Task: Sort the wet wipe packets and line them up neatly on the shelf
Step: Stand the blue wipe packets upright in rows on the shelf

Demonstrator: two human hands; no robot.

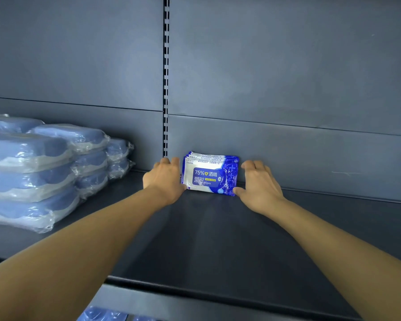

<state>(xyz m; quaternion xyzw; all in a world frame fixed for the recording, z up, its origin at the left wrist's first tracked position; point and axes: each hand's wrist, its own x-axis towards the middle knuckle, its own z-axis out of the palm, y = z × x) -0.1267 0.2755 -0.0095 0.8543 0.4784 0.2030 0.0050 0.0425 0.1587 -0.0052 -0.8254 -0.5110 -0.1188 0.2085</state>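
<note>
Wipe packets (210,174): one upright bundle, at least four edges showing, at the back of the shelf (218,239), long axis three-to-nine o'clock. Left hand (163,180) and right hand (259,184) bracket its ends, equally near; fingers loosely curved, pressing, not wrapped. Wrapped blue packs (44,172) at nine o'clock: about ten.

Blue packs (102,315) cut off below.

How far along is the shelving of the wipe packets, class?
Done: a row of alcohol wipe packets stands upright against the shelf back. In hand: the left hand and right hand square up its ends. Left: more blue packets show below.
</note>
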